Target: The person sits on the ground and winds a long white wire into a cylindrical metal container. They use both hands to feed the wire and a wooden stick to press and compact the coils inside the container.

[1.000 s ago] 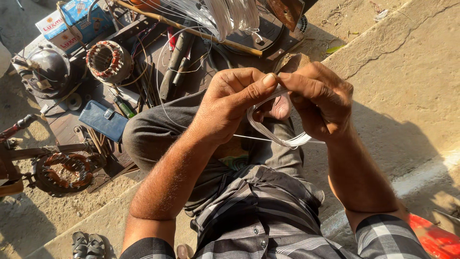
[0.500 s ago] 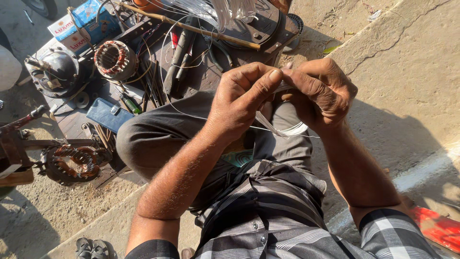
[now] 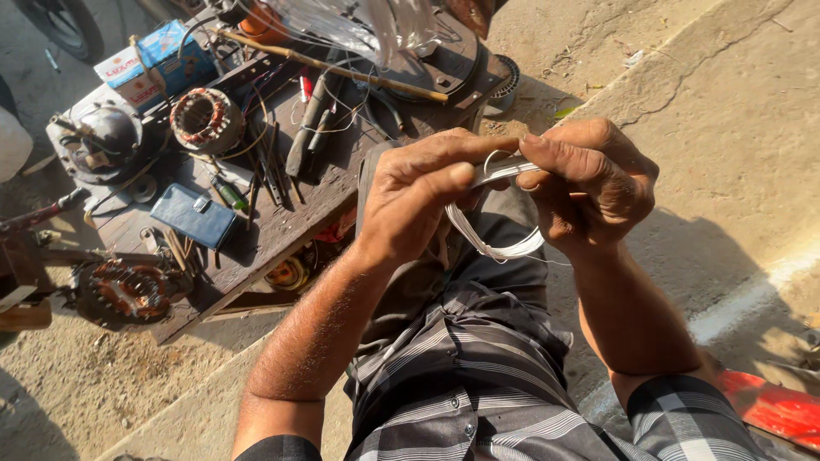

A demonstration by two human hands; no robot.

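the left hand (image 3: pixel 418 201) and right hand (image 3: pixel 589 183) pinch a loop of thin white wire (image 3: pixel 495 243) between their fingertips. the loop hangs just below the fingers. beyond the fingers, a wooden board (image 3: pixel 282 226) carries a motor stator (image 3: pixel 205 119).

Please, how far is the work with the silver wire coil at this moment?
Done: a loop of several turns of silver wire is formed. In hand: the left hand and right hand pinch its top together. Left: loose wire strands still lie on the wooden board, and the wound stator sits apart there, untouched.
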